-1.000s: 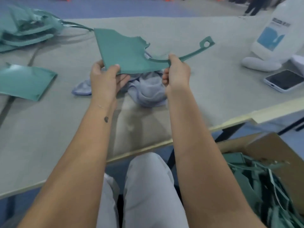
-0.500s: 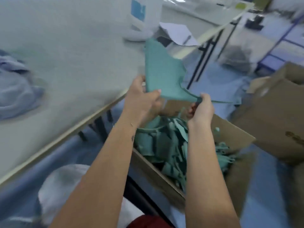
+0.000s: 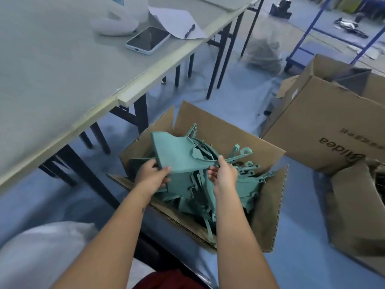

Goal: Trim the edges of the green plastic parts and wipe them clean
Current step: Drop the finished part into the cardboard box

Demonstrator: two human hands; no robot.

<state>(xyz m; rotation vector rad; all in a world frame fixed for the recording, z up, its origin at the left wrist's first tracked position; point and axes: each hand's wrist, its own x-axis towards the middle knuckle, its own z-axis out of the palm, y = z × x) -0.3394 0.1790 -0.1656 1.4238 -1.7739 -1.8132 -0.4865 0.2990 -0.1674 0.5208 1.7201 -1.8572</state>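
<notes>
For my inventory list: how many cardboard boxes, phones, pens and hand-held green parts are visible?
Cardboard boxes: 3
Phones: 1
Pens: 1
Hand-held green parts: 1
Total: 6

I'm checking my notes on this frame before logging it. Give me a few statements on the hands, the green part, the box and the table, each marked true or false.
1. Both hands hold one green plastic part over the open cardboard box. True: left hand, right hand.
2. The box below is empty. False: it holds a heap of green plastic parts.
3. A phone lies on the table. True.
4. The right hand grips the part's wide panel. False: it pinches the thin curved arm; the left hand grips the panel.
5. The box sits on the table. False: it sits on the blue floor beside the table.
</notes>
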